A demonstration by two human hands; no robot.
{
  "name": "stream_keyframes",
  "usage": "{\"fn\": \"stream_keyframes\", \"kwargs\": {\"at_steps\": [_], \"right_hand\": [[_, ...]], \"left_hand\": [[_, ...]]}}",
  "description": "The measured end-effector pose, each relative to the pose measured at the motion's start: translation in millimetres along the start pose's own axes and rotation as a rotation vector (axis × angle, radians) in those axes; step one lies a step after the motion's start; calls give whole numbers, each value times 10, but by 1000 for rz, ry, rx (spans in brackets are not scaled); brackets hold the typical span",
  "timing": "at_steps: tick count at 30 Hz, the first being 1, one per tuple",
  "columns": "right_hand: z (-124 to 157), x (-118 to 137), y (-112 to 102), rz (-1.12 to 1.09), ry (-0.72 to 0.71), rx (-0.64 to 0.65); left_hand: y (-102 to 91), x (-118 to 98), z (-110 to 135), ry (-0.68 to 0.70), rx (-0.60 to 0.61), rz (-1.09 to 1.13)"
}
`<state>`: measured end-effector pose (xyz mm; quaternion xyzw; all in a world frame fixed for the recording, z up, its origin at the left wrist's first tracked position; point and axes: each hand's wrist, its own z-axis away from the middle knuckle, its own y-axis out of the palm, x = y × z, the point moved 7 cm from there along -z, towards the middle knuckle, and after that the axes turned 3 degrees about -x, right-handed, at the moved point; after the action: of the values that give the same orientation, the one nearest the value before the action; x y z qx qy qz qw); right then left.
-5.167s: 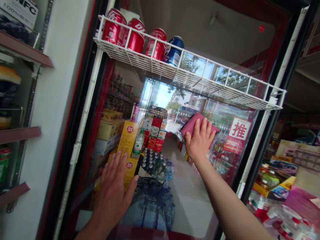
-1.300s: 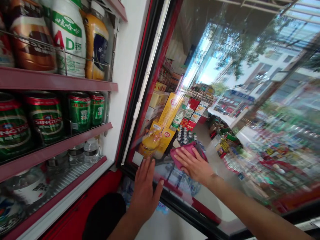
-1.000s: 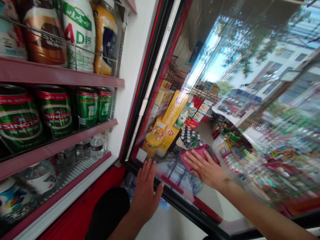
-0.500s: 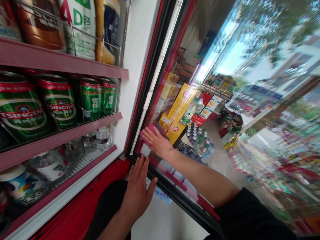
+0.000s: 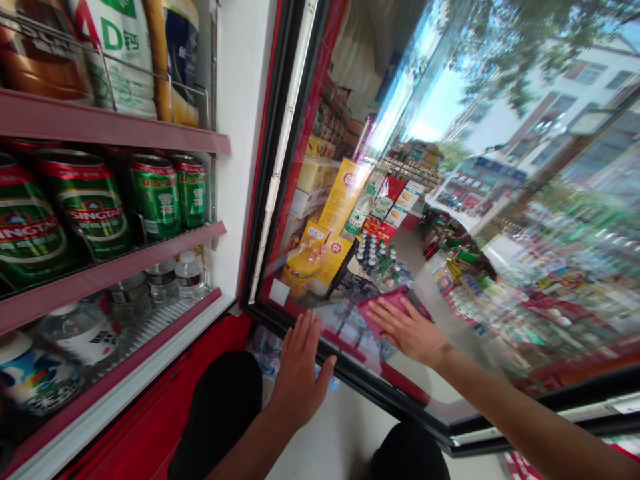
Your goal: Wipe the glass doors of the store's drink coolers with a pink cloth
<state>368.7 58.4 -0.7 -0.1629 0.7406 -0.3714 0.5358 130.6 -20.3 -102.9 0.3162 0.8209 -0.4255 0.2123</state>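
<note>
Under the outstretched fingers of my right hand [image 5: 403, 327] a pink cloth [image 5: 390, 308] is pressed flat to the glass door [image 5: 320, 327], low on the pane. My left hand [image 5: 303, 373] is open, its fingers straight and close together, thumb apart. Its fingertips rest at the black lower frame [image 5: 360, 383] of the door. Neither palm shows. The door stands open beside the fridge.
To the left, fridge shelves [image 5: 115, 267] hold green beer cans [image 5: 95, 203], water bottles [image 5: 190, 273] and larger bottles. Through or in the glass appear yellow boxes [image 5: 345, 193], a street and trees. My knees [image 5: 227, 413] are below the door.
My right hand has slid the cloth rightward and a little down across the glass, away from the hinge-side corner. My left hand sits slightly further right in view; the view has shifted too.
</note>
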Motion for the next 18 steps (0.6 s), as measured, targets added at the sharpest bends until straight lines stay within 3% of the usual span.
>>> {"fn": "stream_keyframes", "kwargs": {"at_steps": [4, 7, 11, 18], "right_hand": [[398, -140, -134, 8, 63, 21], [290, -86, -112, -5, 89, 19], [-272, 175, 118, -45, 36, 28], [-1704, 699, 631, -161, -82, 52]], "left_hand": [[11, 44, 58, -14, 32, 1], [-6, 157, 142, -36, 46, -7], [-47, 297, 287, -51, 37, -31], [-117, 462, 358, -78, 42, -95]]}}
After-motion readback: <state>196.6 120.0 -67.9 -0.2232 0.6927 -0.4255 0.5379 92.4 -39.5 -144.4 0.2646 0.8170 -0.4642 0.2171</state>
